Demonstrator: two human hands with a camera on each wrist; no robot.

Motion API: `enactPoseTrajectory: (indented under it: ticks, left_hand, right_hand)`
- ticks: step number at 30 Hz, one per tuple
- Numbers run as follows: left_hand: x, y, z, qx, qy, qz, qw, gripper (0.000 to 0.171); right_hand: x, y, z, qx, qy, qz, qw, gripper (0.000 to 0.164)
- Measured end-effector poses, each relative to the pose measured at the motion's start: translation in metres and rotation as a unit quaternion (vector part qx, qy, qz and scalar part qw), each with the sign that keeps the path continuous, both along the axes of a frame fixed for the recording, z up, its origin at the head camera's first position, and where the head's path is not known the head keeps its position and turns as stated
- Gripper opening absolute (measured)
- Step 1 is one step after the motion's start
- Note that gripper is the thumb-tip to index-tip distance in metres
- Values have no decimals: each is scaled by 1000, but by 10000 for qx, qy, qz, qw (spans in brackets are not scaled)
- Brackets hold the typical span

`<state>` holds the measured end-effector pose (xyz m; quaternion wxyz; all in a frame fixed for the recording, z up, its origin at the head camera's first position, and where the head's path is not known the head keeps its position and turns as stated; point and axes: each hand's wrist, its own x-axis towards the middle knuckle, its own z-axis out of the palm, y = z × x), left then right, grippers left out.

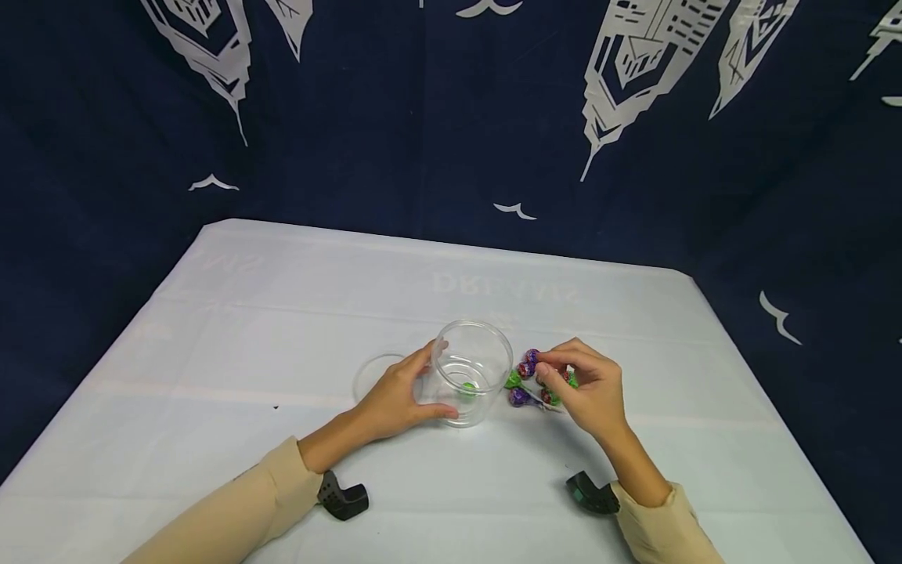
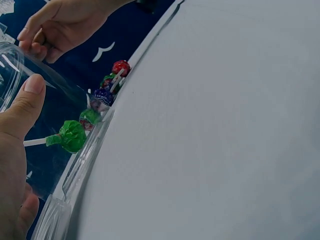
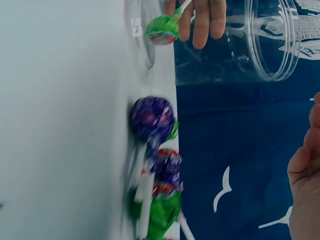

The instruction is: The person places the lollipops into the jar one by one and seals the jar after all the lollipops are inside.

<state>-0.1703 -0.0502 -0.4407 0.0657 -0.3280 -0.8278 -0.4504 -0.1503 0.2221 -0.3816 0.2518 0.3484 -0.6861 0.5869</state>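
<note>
A clear plastic jar [image 1: 486,362] stands on the white table, its open mouth upward. My left hand [image 1: 396,399] grips it from the left, thumb at the near side and fingers round the far side. Inside lies one green-wrapped lollipop [image 2: 73,136] with a white stick. To the jar's right is a small pile of lollipops in purple, green and red wrappers, including a purple lollipop [image 3: 151,119]. Over this pile hovers my right hand [image 1: 585,385], its fingers loosely bent. In both wrist views it is apart from the lollipops, with nothing visible in it.
A clear round lid [image 1: 359,377] lies left of the jar, partly behind my left hand. The white cloth-covered table [image 1: 211,376] reaches back to a dark blue curtain [image 1: 395,141] with white prints. A tiny dark speck [image 1: 276,406] is on the cloth.
</note>
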Motion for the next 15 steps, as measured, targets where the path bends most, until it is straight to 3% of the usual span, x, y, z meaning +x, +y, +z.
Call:
enactPoseTrajectory:
  ticks: [6, 15]
  left_hand:
    - [0, 1, 1, 13, 4, -68, 10000, 99]
    - [0, 0, 0, 49, 40, -93, 9999, 99]
  right_hand:
    - [6, 12, -6, 23, -54, -74, 10000, 18]
    - [24, 17, -1, 241, -228, -477, 9983, 24]
